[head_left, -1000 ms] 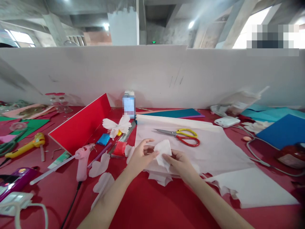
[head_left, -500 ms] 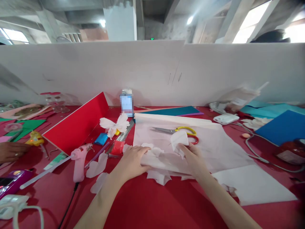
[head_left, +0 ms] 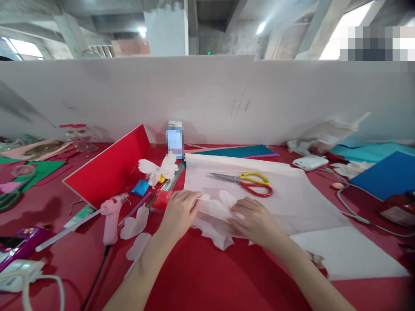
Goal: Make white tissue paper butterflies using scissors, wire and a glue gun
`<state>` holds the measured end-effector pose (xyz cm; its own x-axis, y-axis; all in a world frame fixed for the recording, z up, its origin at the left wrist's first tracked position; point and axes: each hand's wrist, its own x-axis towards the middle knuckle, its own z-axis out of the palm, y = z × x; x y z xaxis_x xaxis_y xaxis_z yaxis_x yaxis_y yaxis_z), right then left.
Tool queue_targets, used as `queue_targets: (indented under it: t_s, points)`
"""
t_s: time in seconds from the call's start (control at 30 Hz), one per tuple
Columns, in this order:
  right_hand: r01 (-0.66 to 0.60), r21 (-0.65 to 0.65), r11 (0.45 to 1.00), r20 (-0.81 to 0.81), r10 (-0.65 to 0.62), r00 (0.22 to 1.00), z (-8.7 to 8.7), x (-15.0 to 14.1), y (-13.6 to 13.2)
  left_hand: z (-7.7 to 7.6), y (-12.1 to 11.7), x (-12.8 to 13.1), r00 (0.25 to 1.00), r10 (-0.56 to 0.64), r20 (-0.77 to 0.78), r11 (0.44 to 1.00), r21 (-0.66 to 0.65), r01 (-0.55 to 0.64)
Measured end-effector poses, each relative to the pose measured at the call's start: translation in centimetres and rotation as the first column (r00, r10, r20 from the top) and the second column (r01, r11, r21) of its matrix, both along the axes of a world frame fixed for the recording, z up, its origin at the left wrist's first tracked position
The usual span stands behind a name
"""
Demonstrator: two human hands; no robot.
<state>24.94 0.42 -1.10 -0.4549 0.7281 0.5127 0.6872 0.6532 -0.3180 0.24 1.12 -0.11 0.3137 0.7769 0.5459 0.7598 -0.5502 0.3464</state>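
A red table (head_left: 207, 280) fills the lower part of the frame, with a white partition (head_left: 207, 95) behind it. One large pale pink paper sheet (head_left: 301, 203) lies at centre, a red board (head_left: 106, 166) stands angled at centre left, and one blue card (head_left: 385, 175) lies at far right.

The main change is that the white piece held up in the right hand has come down, and both hands now lie palm down on the paper. The left hand (head_left: 180, 214) and right hand (head_left: 256, 222) are apart, and neither is clamped on anything. Between them, the bunched paper pieces (head_left: 215, 211) sit at the lower edge of the sheet. The scissors (head_left: 256, 183), partly covered a moment ago, now lie uncovered above the right hand.

Counted nearby: two hands, one pair of scissors, one glue gun (head_left: 111, 220) left of the left hand, one paper flower (head_left: 158, 168) beside the board, and two loose petals (head_left: 133, 222) just right of the glue gun.
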Motion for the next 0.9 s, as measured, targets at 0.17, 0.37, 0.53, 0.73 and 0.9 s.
queue_targets:
  t_s: [0.17, 0.37, 0.53, 0.73, 0.9]
  points:
    - [0.12, 0.078, 0.99, -0.057, -0.116, 0.992, -0.1, 0.2, 0.4, 0.4, -1.3, 0.7, 0.865, -0.346, -0.363, 0.886, 0.177, 0.429]
    - [0.17, 0.107, 0.98, -0.132, -0.156, 0.979, -0.1, 0.4, 0.5, -0.8, -1.5, 2.1, 0.713, -0.316, -0.626, 0.839, 0.166, 0.518]
    - [0.161, 0.115, 0.98, -0.177, -0.139, 0.974, -0.3, 0.3, 0.6, -0.3, -2.0, 2.5, 0.734, -0.326, -0.595, 0.771, 0.282, 0.571]
    - [0.164, 0.15, 0.975, -0.241, -0.125, 0.963, 0.2, 0.4, 0.4, -1.7, -2.9, 4.0, 0.745, -0.368, -0.556, 0.847, 0.13, 0.516]
    - [-0.07, 0.074, 0.995, -0.136, 0.079, 0.988, 1.6, 0.8, -0.4, -3.7, -2.4, 4.8, 0.89, -0.245, -0.383, 0.969, -0.091, 0.228]
